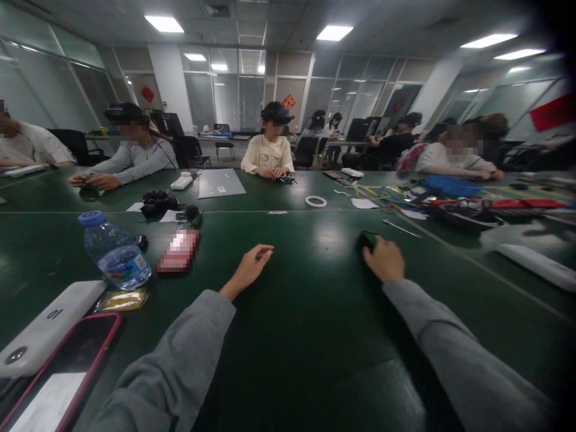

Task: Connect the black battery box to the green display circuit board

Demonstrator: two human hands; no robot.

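Note:
My left hand (251, 266) rests on the dark green table with its fingers loosely bent. The thumb is apart from the fingers, and nothing shows between them. To its left lies a blurred pink object (179, 251). My right hand (386, 259) is farther right, curled over a small black object (368, 240). Most of that object is hidden under the fingers, so its kind is unclear. Beyond the right hand, a metal wrench (401, 228) lies on the table.
On the left are a water bottle (117, 252), a yellow packet (122, 300), a white device (49, 327) and a red-edged phone (67, 372). A white ring (315, 201) lies ahead. Cables and a blue item (453, 186) crowd the right. Several people sit across the table.

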